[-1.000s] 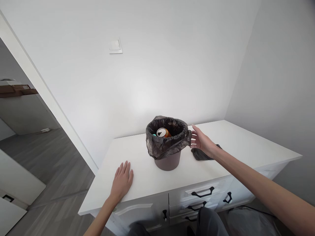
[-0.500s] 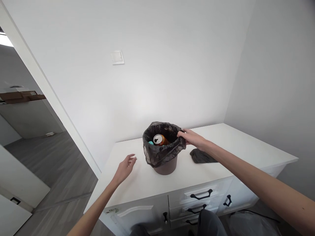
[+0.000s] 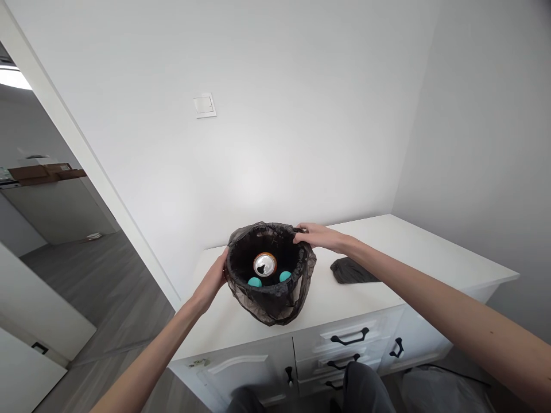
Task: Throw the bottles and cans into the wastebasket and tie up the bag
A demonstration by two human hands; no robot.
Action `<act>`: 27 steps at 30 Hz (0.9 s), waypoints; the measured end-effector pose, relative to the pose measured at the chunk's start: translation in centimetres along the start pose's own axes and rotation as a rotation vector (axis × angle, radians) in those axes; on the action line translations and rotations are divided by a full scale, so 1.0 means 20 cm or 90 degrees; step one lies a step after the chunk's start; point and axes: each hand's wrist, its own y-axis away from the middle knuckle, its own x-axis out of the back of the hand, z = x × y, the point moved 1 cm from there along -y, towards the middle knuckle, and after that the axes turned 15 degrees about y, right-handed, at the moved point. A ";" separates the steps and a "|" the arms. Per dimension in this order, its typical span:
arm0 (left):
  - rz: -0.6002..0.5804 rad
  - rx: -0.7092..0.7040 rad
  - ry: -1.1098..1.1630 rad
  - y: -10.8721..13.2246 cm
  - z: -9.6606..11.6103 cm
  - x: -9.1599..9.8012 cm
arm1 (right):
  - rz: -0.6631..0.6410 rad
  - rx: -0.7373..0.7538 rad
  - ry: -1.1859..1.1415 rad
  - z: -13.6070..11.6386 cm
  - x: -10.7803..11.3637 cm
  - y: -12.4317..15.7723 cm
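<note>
A small trash bin lined with a black bag (image 3: 275, 307) is tipped toward me over the white cabinet top, so I see into its mouth. Inside are a drink can (image 3: 264, 265) and two turquoise round-topped items (image 3: 284, 277), whose kind I cannot make out. My right hand (image 3: 317, 236) is closed on the far right rim, thumb inside over the bag. Against the bin's left side presses my left hand (image 3: 214, 282), its fingers partly hidden behind the bag. To the right, a folded black plastic bag (image 3: 350, 271) lies partly behind my right forearm.
The white cabinet (image 3: 430, 252) stands against the wall, with black handles (image 3: 350, 337) on its front. A light switch (image 3: 205, 105) is on the wall. At left, a doorway opens onto a grey floor (image 3: 133, 292). A clear plastic bag (image 3: 443, 390) lies low at right.
The bin has tilted toward me and shifted left, showing more of its inside. My left hand has moved from free space onto its left side. My right hand keeps its hold on the rim.
</note>
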 end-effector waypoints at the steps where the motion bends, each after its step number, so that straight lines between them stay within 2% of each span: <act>1: 0.001 -0.006 -0.001 0.01 -0.01 0.01 | -0.006 -0.003 0.007 -0.01 0.00 -0.01; 7: 0.062 -0.042 -0.024 0.03 -0.03 0.10 | -0.068 -0.026 -0.001 -0.05 -0.04 -0.01; 9: 0.092 -0.046 -0.025 0.03 -0.01 0.13 | -0.065 -0.027 -0.004 -0.06 -0.04 0.00; 15: 0.143 -0.062 0.072 0.04 0.13 0.20 | 0.098 -0.043 -0.063 -0.08 0.02 0.06; 20: 0.147 -0.127 0.116 0.07 0.30 0.18 | 0.226 -0.010 -0.159 -0.09 0.12 0.14; 23: 0.167 -0.147 0.191 0.06 0.36 0.17 | 0.272 -0.015 -0.229 -0.06 0.15 0.19; 27: 0.227 -0.074 0.395 0.03 0.36 0.20 | 0.303 -0.036 -0.364 0.05 0.15 0.22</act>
